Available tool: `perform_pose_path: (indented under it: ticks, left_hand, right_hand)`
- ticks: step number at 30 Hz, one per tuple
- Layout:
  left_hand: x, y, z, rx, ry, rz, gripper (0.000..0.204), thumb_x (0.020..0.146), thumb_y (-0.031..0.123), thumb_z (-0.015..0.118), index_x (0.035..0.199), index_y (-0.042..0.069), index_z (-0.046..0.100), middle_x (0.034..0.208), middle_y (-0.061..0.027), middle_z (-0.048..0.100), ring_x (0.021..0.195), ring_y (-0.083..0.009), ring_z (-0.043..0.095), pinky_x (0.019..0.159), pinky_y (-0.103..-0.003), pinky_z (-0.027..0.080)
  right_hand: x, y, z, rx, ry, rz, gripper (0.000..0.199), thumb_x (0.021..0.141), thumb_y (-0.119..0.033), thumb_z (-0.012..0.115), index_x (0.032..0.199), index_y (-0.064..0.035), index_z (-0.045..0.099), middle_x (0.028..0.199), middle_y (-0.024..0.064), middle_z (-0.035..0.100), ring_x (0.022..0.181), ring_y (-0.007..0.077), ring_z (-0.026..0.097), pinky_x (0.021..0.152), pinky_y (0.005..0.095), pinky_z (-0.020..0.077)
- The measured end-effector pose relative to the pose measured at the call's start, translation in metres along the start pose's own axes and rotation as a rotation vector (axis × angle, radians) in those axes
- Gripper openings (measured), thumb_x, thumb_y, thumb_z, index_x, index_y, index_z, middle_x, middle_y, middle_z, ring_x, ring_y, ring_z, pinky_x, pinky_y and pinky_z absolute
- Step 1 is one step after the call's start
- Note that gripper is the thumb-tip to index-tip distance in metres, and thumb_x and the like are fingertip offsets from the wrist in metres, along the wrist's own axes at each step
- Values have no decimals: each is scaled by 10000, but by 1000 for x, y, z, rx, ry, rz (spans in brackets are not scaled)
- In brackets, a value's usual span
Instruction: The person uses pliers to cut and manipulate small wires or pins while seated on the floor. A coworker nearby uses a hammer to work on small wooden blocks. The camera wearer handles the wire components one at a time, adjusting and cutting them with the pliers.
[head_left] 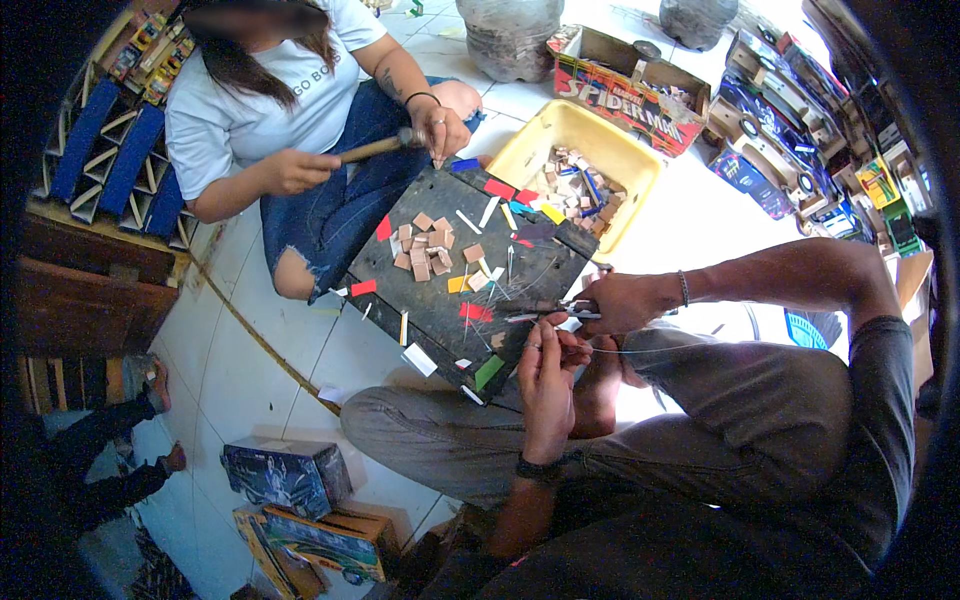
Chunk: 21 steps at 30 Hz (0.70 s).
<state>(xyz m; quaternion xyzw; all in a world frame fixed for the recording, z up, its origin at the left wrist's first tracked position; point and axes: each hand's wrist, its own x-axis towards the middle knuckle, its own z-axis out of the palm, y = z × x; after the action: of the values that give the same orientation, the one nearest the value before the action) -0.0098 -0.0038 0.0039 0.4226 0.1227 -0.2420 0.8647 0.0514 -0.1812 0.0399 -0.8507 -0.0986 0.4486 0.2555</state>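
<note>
My right hand (630,302) is closed around a pair of pliers (545,306), the dark jaws pointing left over the board. Just below the jaws, my left hand (548,385) pinches a thin wire (660,349) that trails off to the right across my knee. The dark board (400,290) lies in front of me. On it are a heap of small brown wooden pieces (425,245), red strips (476,312), a green strip (490,372), yellow and white scraps, and several thin loose wires.
Across the board, a person holds a hammer (375,148) with one hand at the board's far corner. A yellow basin (640,215) holds more wooden pieces. Behind it stands a printed cardboard box (620,95). Toy vehicles (780,130) are stacked at right; boxes (285,475) stand at lower left.
</note>
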Motion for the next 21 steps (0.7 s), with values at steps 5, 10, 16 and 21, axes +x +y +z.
perform_pose_path:
  ticks: [5,10,16,21]
  left_hand:
    - [1,-6,1,-64,27,17,277,1034,247,403,1136,20,525,807,-24,552,757,-142,601,719,-281,502]
    - [0,-10,1,-70,58,28,267,1030,259,413,1128,31,511,834,-26,541,778,-168,609,731,-285,505]
    - [-2,-7,5,-131,11,66,260,1029,267,417,1135,47,507,855,-21,535,789,-185,617,725,-296,508]
    - [-4,-3,9,-177,52,11,299,1036,287,394,1154,32,497,868,-42,546,827,-185,632,755,-318,537]
  right_hand:
    - [9,9,9,-122,110,-107,323,855,-309,627,970,-8,601,854,196,654,862,341,646,775,443,498]
    - [11,16,19,-173,332,-150,391,838,-399,631,964,-31,594,797,204,668,765,396,658,701,498,513]
    - [7,21,26,-207,427,-105,375,873,-389,603,997,-38,559,775,206,664,748,402,655,681,503,508]
    - [10,18,17,-152,323,-227,383,919,-397,549,1036,-32,552,850,223,665,756,381,662,677,475,519]
